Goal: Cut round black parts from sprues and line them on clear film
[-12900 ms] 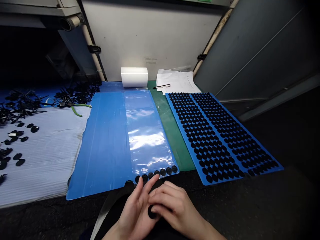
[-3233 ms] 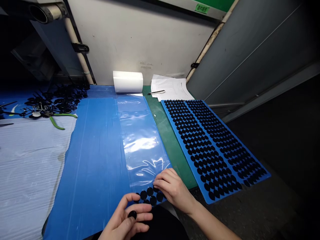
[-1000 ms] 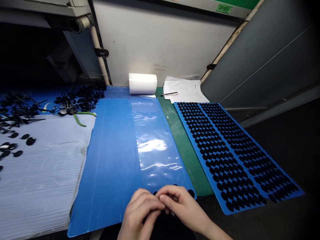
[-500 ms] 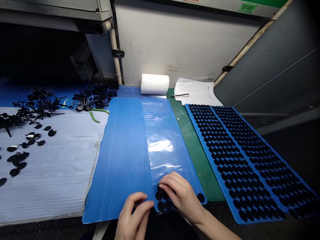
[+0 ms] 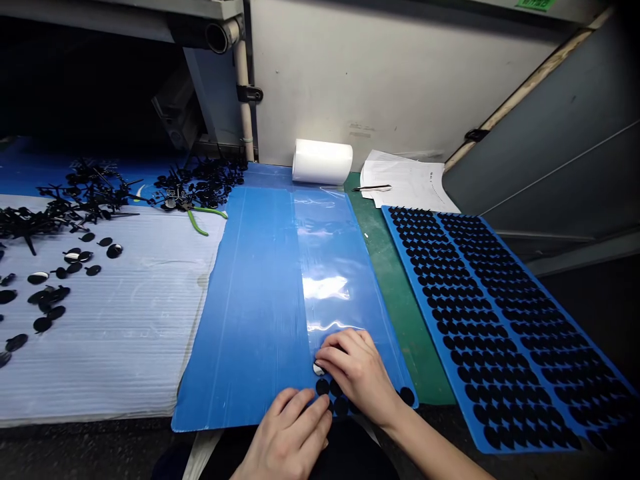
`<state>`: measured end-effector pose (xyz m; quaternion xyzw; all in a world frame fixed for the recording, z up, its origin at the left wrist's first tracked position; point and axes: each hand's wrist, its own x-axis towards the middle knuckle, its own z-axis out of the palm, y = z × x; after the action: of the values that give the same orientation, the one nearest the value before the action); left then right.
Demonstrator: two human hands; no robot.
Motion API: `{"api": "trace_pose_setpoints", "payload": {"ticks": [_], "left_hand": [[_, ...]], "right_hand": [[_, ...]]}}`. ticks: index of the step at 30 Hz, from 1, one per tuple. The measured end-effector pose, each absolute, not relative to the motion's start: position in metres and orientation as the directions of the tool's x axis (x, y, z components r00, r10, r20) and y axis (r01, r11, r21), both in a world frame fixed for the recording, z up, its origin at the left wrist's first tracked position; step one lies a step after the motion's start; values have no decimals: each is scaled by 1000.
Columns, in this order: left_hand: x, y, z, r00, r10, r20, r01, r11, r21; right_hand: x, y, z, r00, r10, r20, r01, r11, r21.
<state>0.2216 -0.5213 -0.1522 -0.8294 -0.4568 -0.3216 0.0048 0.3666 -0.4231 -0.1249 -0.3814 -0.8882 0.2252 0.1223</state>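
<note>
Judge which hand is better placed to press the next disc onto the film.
Right, probably: the right hand lies on the clear film, fingertips at a disc; the left hand rests at the near edge of the blue sheet.

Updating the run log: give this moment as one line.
right hand: pinches black disc on clear film | left hand: rests on blue sheet

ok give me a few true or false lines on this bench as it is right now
The right hand rests on the clear plastic film strip, among black round discs. True.
The white roll lies beside the left hand. False: it lies at the film's far end, by the wall.
The green-handled pliers lie left of the blue corrugated sheet. True.
The blue tray on the right is bare. False: rows of black discs cover it.
</note>
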Motion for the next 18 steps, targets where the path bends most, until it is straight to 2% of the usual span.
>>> {"api": "trace_pose_setpoints", "payload": {"ticks": [13, 18], "left_hand": [[224, -522, -158, 365, 770, 524, 748, -578, 327], [211, -520, -137, 372, 781, 502, 735, -578, 354]], "right_hand": [[363, -427, -125, -661, 747, 68, 656, 620, -431], [367, -424, -127, -714, 697, 65, 628, 679, -380]]}}
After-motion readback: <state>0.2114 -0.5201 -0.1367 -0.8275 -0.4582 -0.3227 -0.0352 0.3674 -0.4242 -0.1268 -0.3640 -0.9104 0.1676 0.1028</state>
